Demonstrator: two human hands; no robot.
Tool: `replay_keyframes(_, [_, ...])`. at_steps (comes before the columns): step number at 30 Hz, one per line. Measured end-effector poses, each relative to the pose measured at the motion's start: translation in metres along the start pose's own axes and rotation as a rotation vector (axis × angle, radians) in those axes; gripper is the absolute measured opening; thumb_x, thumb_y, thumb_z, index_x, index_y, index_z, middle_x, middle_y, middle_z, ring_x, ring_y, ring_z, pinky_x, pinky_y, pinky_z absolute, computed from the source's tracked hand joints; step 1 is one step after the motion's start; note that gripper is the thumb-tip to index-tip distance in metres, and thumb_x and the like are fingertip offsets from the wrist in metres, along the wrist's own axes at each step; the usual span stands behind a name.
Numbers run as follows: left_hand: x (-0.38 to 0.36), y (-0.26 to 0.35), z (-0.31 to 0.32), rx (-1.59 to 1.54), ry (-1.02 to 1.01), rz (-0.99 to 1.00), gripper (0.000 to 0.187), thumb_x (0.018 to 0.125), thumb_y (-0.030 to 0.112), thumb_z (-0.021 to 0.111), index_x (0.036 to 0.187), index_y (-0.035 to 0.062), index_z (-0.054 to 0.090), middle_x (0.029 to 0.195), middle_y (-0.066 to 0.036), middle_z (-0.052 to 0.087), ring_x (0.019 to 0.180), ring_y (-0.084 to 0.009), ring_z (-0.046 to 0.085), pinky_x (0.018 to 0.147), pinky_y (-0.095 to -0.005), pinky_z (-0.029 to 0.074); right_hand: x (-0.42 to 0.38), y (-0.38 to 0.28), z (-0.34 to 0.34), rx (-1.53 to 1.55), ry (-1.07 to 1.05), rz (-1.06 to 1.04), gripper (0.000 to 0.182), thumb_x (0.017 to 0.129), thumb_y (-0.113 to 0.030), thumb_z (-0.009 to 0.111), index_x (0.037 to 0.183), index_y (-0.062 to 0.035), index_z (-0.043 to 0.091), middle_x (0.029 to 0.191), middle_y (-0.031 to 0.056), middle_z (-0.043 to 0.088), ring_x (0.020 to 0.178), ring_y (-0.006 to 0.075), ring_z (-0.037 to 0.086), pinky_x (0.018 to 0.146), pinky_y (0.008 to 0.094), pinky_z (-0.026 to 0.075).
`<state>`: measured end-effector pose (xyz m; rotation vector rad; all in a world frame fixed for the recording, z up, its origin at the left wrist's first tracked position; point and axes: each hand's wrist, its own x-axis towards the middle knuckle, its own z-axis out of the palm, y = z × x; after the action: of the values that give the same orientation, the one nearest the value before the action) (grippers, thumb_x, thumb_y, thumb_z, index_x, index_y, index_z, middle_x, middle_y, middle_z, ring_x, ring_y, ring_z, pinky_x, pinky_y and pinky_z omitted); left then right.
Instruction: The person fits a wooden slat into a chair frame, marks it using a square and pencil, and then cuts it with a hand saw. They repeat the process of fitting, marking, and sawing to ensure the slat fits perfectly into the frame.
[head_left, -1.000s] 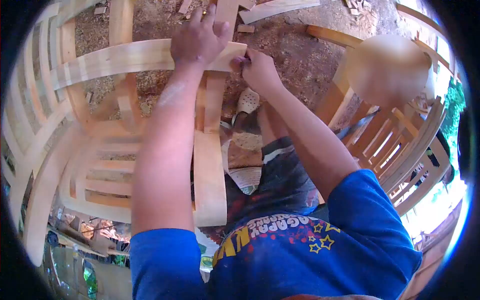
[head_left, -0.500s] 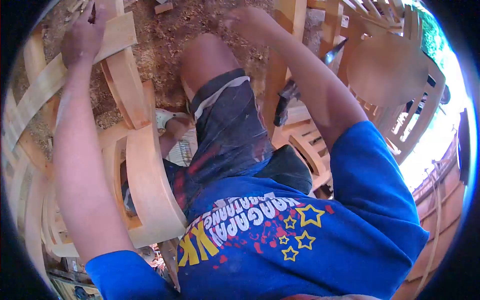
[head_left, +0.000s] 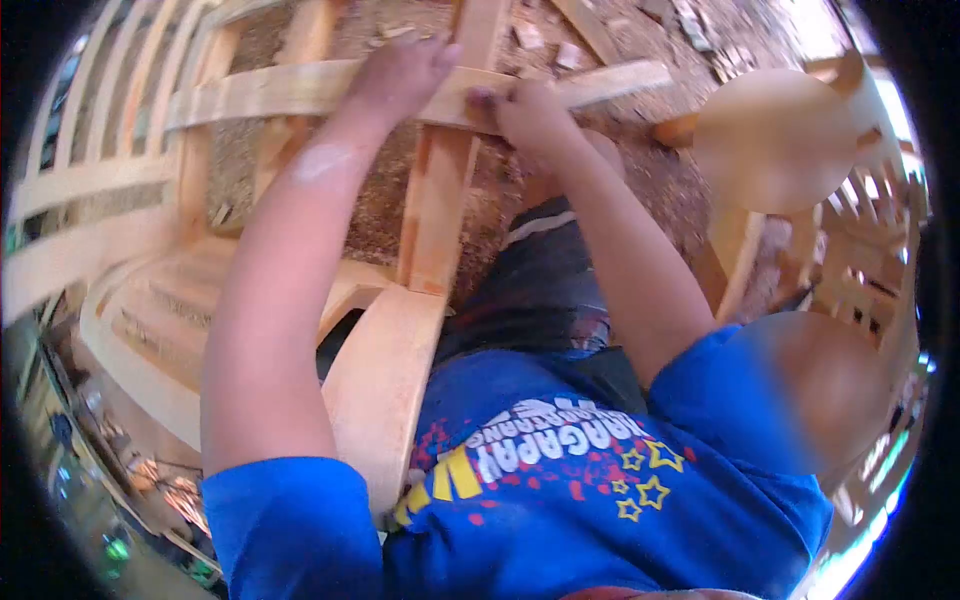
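Note:
A long, pale wooden slat (head_left: 280, 92) runs across the top of a wooden frame. My left hand (head_left: 405, 78) is closed over it, near an upright post (head_left: 440, 210). Just to the right, my right hand (head_left: 535, 115) is at the same slat with its fingers curled against it; their undersides are hidden. The slat's free end (head_left: 625, 82) sticks out beyond my right hand. Below the post, a wide curved wooden piece (head_left: 385, 370) reaches toward my body.
On the left stand slatted wooden pieces (head_left: 100, 180) and a rounded slatted panel (head_left: 150, 320). Wood shavings and offcuts cover the ground (head_left: 640, 190). More wooden furniture parts (head_left: 735, 250) are at the right, near two blurred round areas.
My right hand has come from apart, near the top middle, to the slat beside my left hand. The view has shifted, so the slat and frame now sit further right.

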<state>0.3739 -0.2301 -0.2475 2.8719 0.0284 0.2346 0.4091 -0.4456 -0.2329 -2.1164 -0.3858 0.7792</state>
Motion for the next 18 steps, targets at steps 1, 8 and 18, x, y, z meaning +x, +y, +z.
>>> replay_keyframes(1, [0.0, -0.004, 0.001, -0.035, -0.001, 0.042, 0.057, 0.108, 0.052, 0.036, 0.124, 0.0096, 0.071, 0.116, -0.022, 0.072, 0.111, -0.0459, 0.068, 0.096, -0.0518, 0.056, -0.002, 0.0, 0.0, 0.091, -0.033, 0.056, 0.052, 0.103, -0.043, 0.061, 0.089, 0.0057, 0.074, 0.09, 0.0303, 0.073, 0.093, 0.0486, 0.072, 0.085, 0.0538, 0.056])
replay_keyframes(8, [0.015, 0.012, -0.04, 0.31, -0.284, 0.093, 0.046, 0.104, 0.049, 0.05, 0.114, 0.0108, 0.074, 0.11, -0.018, 0.075, 0.106, -0.0389, 0.072, 0.091, -0.0576, 0.055, 0.01, 0.027, 0.012, -0.109, 0.145, -0.139, 0.061, 0.107, -0.051, 0.055, 0.101, 0.0077, 0.07, 0.082, 0.0266, 0.073, 0.08, 0.0407, 0.074, 0.073, 0.0526, 0.056])
replay_keyframes(18, [-0.014, -0.016, -0.144, 0.23, -0.572, 0.177, 0.101, 0.057, 0.048, 0.095, 0.145, 0.0158, 0.056, 0.128, -0.013, 0.069, 0.125, -0.0361, 0.063, 0.102, -0.0549, 0.051, -0.06, 0.07, -0.118, 0.106, 0.193, 0.028, 0.048, 0.109, -0.041, 0.054, 0.108, 0.005, 0.067, 0.077, 0.0102, 0.068, 0.063, 0.0178, 0.068, 0.055, 0.0355, 0.054])
